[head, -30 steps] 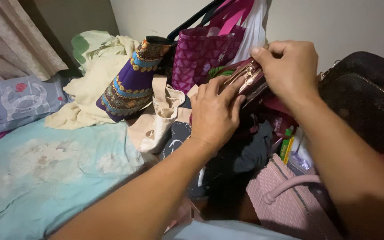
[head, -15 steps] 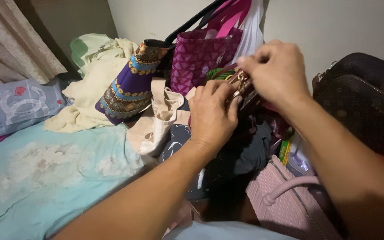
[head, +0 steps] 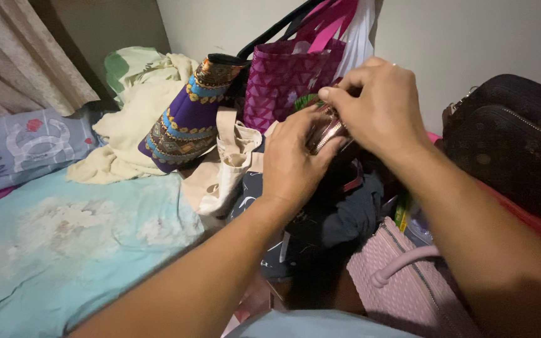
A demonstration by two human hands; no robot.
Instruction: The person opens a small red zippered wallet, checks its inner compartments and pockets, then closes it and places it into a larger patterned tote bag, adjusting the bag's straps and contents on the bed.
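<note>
Two hands meet on a small reddish purse point(head: 328, 133) with a metallic zipper edge, atop a heap of soft bags. Left hand point(head: 295, 159) cups it from 7 o'clock; right hand point(head: 380, 109) pinches its top from 1 o'clock. Woven magenta tote point(head: 283, 78) stands behind at 11 o'clock.

A magenta patterned tote point(head: 283, 81) stands at twelve o'clock on a crowded bed, a purple patterned bag point(head: 186, 116) at eleven; a grey pillow point(head: 23, 147) lies at nine, a pink woven handbag point(head: 399, 281) at five
</note>
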